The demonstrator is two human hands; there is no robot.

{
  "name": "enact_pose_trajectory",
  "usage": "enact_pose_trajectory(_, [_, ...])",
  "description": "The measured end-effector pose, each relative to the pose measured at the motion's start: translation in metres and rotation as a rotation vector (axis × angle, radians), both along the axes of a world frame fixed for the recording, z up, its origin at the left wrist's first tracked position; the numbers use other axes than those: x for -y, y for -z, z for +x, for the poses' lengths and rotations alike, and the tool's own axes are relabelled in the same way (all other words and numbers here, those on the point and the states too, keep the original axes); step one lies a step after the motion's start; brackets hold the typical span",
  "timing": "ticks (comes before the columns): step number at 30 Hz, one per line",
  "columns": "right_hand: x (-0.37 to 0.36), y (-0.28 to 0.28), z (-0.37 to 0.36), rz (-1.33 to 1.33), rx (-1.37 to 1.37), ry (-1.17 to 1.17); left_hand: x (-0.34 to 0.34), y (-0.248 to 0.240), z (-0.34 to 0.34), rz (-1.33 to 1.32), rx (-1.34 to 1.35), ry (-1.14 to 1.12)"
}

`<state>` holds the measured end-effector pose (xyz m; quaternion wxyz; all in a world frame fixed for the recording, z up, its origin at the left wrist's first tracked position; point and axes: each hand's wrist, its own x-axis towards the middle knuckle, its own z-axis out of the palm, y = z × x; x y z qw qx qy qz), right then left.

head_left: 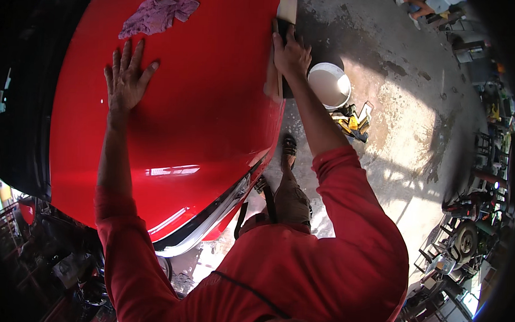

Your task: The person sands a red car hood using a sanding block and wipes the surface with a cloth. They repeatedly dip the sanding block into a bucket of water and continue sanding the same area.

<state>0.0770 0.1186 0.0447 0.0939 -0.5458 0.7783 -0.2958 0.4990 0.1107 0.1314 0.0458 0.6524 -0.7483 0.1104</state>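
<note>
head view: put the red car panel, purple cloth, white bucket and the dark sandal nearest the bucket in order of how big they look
1. red car panel
2. purple cloth and white bucket: cloth looks longer, areas too alike to rank
3. dark sandal

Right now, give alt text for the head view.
A person's left hand lies on a red vehicle panel, a purple cloth beyond it. The right hand is at the panel's edge; a white bucket stands on the floor.
</note>
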Motion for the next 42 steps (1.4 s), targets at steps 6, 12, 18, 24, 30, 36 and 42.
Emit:
enact_pose_trajectory(6, [-0.107, 0.022, 0.036, -0.143, -0.022, -0.19, -0.004, -0.008, 0.004, 0.061, 0.013, -0.053])
enact_pose_trajectory(12, [-0.16, 0.017, 0.043, -0.174, -0.006, -0.251, -0.007, -0.002, 0.015, -0.005, -0.03, -0.017])
enact_pose_trajectory(18, [-0.012, -0.012, 0.001, 0.106, 0.197, 0.136, 0.001, -0.009, -0.007, 0.054, -0.013, -0.001])
enact_pose_trajectory(24, [-0.227, 0.033, 0.056, -0.181, 0.064, -0.298, -0.01, -0.009, 0.014, 0.024, 0.024, -0.039])
enact_pose_trajectory(30, [-0.046, 0.023, -0.009, -0.126, 0.042, -0.085, 0.004, -0.002, 0.007, 0.017, -0.027, 0.06])
enact_pose_trajectory(36, [-0.147, 0.037, 0.032, -0.184, 0.066, -0.225, 0.004, 0.006, 0.024, -0.018, 0.011, 0.047])
enact_pose_trajectory(42, [-0.15, 0.036, 0.028, -0.263, 0.09, -0.206, -0.001, 0.004, 0.017, -0.033, -0.016, 0.032])
